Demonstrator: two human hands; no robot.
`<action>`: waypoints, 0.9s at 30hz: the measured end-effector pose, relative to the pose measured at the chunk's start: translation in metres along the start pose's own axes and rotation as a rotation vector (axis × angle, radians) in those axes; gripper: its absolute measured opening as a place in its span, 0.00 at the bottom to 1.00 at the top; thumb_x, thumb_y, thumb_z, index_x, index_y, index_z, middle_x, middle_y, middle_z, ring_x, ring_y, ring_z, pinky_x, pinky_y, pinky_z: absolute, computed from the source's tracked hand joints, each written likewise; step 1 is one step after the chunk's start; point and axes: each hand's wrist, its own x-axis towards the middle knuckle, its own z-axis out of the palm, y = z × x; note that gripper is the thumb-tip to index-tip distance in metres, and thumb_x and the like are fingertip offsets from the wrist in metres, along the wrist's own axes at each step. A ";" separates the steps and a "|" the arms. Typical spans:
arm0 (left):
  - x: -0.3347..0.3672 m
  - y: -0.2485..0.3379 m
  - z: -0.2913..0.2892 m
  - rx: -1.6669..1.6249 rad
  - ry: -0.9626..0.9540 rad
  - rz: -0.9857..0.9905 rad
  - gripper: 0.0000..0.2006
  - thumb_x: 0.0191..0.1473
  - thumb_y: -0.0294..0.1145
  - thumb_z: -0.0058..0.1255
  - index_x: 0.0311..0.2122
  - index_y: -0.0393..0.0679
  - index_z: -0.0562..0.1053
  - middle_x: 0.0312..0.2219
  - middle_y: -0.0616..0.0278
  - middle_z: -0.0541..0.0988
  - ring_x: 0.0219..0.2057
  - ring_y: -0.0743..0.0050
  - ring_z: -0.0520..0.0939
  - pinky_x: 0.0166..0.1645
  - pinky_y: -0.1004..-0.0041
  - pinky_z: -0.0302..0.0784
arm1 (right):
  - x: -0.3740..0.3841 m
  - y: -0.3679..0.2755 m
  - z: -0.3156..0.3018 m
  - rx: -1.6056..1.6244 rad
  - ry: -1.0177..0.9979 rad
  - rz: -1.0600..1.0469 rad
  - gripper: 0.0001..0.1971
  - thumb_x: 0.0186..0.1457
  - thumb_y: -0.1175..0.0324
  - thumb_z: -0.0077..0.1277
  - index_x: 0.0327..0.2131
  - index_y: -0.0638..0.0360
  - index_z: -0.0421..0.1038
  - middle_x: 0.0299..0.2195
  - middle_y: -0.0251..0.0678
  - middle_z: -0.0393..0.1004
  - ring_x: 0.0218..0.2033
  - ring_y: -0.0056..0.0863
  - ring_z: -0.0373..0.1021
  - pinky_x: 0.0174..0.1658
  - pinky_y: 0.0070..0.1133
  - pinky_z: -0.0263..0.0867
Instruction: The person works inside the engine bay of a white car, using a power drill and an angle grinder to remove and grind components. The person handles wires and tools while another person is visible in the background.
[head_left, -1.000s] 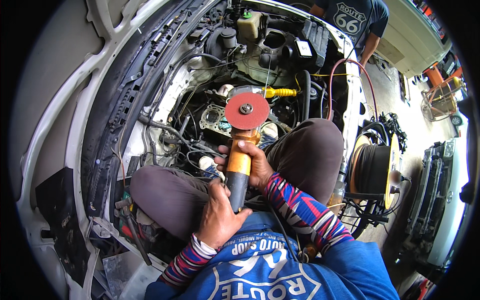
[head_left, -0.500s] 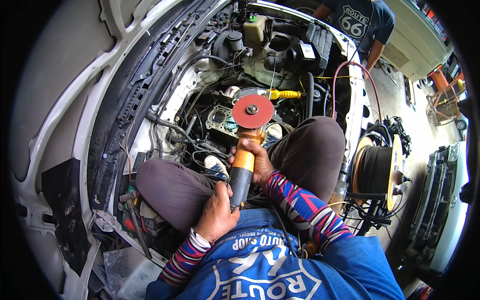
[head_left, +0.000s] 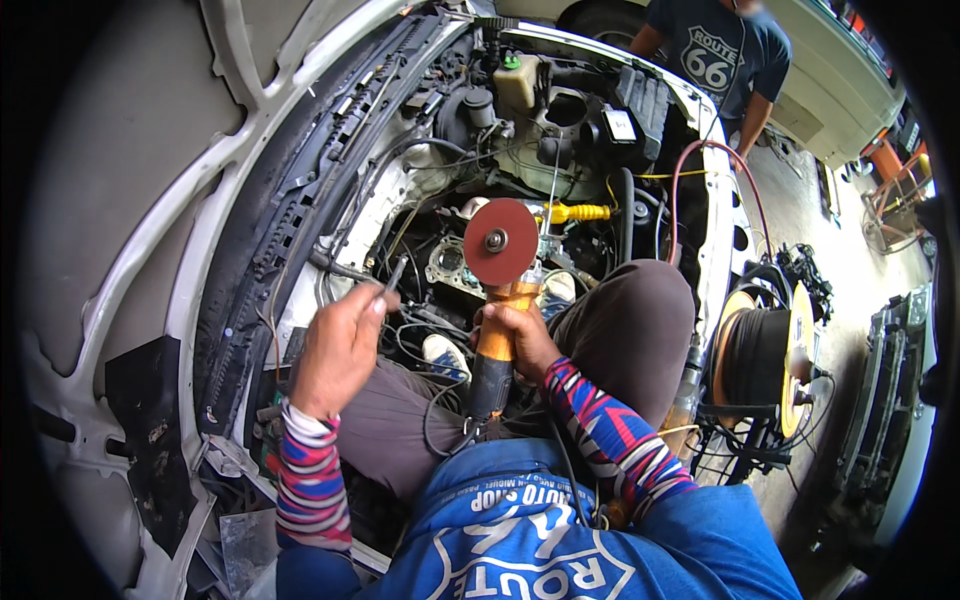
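Apparent holding step: right hand grasps orange-and-black cylindrical plastic-bodied grinder, right of left hand, whose curled fingers' contents are indeterminable; next move requires firm grip.

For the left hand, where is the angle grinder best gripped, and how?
Probably by the black rear section of the angle grinder, from the left: it is slim and uncovered there, while the right hand wraps the yellow body and the red disc sits at the far end.

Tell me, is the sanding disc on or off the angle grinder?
On: the red sanding disc sits at the head of the angle grinder, a metal fastener at its centre.
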 end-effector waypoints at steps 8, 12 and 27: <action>0.071 0.033 -0.039 0.008 -0.007 0.135 0.08 0.62 0.27 0.52 0.42 0.32 0.72 0.27 0.57 0.76 0.29 0.72 0.76 0.38 0.69 0.72 | -0.015 -0.011 0.025 -0.060 0.035 -0.125 0.17 0.51 0.74 0.64 0.43 0.63 0.69 0.30 0.34 0.76 0.26 0.28 0.76 0.32 0.28 0.77; 0.083 0.044 -0.042 0.172 0.025 0.267 0.05 0.56 0.24 0.57 0.36 0.34 0.79 0.27 0.60 0.77 0.28 0.75 0.77 0.36 0.72 0.72 | -0.022 -0.006 0.032 -0.119 0.012 -0.149 0.17 0.51 0.73 0.65 0.42 0.62 0.71 0.31 0.32 0.76 0.28 0.24 0.76 0.34 0.25 0.76; 0.066 0.036 -0.020 0.017 0.029 0.298 0.08 0.60 0.24 0.52 0.40 0.34 0.80 0.28 0.54 0.82 0.28 0.71 0.82 0.37 0.72 0.76 | -0.061 -0.016 0.025 -0.123 0.072 -0.096 0.16 0.51 0.74 0.65 0.43 0.59 0.72 0.35 0.29 0.77 0.34 0.21 0.75 0.40 0.23 0.73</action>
